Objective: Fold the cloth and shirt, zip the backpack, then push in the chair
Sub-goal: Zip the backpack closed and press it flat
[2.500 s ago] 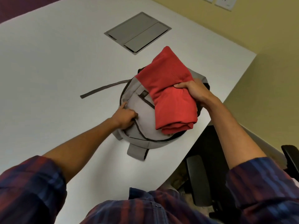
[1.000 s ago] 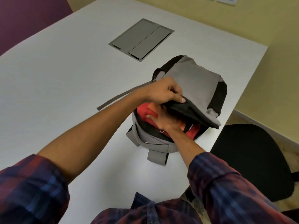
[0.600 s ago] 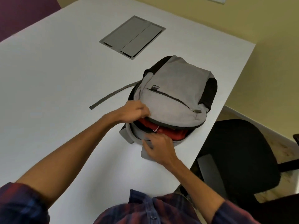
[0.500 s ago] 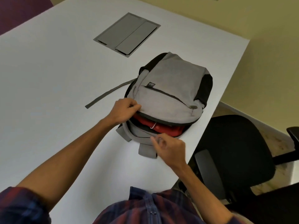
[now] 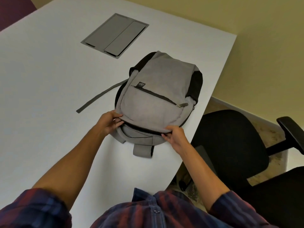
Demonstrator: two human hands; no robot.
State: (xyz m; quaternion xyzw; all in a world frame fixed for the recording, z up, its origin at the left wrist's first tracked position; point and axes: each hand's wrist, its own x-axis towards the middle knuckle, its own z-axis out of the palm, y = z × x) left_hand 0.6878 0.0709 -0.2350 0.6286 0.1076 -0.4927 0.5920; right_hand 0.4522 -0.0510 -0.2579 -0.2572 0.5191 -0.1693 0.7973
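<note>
The left hand [image 5: 110,122] holds the near left edge of the bag [image 5: 158,96] steady while the right hand [image 5: 175,134] pinches its zip to close it.

Matt grey cloth backpack [image 5: 156,96], smooth table [image 5: 49,79]

office | white desk [image 5: 49,79] | cable hatch [image 5: 115,35] | swivel chair [image 5: 230,142]

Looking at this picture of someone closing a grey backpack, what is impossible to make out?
Head view only:
- Zipper pull: hidden under the right hand at the backpack opening.
- Backpack contents: covered by its front panel.
- Left hand fingertips: tucked under that panel.
- Chair base: cut off by the table edge and the frame.
</note>
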